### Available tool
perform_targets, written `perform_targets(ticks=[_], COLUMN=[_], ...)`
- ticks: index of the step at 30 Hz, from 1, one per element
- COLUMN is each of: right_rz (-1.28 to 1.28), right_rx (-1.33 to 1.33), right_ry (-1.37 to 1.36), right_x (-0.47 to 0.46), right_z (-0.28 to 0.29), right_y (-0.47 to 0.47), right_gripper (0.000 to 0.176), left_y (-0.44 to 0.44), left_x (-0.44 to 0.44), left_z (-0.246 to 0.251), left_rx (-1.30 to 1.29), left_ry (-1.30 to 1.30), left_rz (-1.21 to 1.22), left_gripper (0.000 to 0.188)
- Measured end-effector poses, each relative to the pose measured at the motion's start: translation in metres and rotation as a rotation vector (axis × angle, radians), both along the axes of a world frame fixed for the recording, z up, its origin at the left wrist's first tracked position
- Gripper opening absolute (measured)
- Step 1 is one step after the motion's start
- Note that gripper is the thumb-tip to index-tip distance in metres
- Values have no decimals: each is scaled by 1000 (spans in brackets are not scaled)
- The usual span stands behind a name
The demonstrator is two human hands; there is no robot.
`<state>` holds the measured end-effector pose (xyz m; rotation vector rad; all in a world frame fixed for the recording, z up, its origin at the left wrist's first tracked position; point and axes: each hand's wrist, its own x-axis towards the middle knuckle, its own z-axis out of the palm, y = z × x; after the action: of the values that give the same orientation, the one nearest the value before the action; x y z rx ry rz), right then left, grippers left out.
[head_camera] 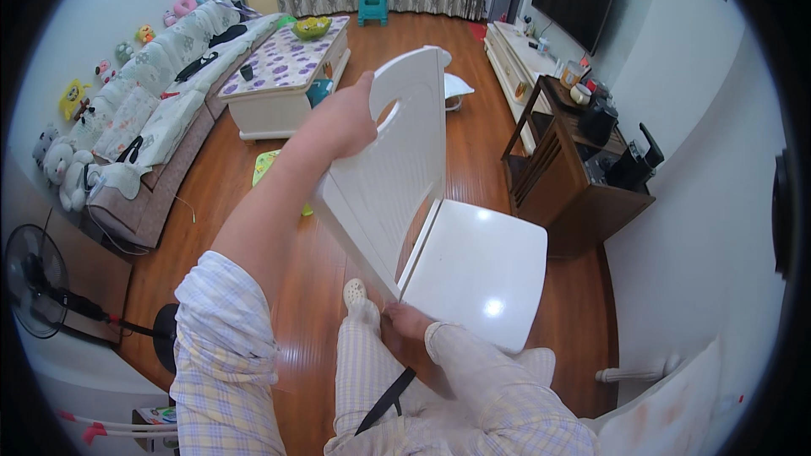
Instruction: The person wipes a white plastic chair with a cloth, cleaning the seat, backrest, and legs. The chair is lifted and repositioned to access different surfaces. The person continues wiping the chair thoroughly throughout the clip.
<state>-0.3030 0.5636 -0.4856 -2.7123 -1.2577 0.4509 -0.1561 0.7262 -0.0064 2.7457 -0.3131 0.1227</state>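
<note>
A glossy white chair (475, 266) stands before me, its seat to the right and its backrest (405, 133) to the left. An oval cutout pierces the upper part of that backrest. My left hand (348, 117) grips the backrest at its outer edge beside the cutout, with the thumb pointing up and the other fingers partly out of sight. Low down, my right hand (408, 322) holds the chair at the corner where the seat meets the back. Its fingertips are partly hidden by the frame. The chair's legs are hidden beneath the seat.
Brown wooden floor (304, 304) surrounds the chair. A tea cabinet (557, 196) with kettles stands close on the right. Ahead are a coffee table (272, 111) and a teal stool (372, 5). A sofa (146, 202) and a standing fan (38, 278) are left.
</note>
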Motion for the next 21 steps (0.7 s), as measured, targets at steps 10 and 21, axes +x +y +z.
perform_targets(ticks=[10,21], right_rz=[-163,-1979], right_rx=[664,904], right_ry=[-314,-220], right_x=[-14,-90], right_z=[99,9], right_y=[-85,-296], right_gripper=[33,34], left_y=[-15,-44], left_x=[6,-19], left_z=[-9,-3], left_rx=[190,243], left_ry=[-75,-211], left_rz=[195,327], left_gripper=[54,45])
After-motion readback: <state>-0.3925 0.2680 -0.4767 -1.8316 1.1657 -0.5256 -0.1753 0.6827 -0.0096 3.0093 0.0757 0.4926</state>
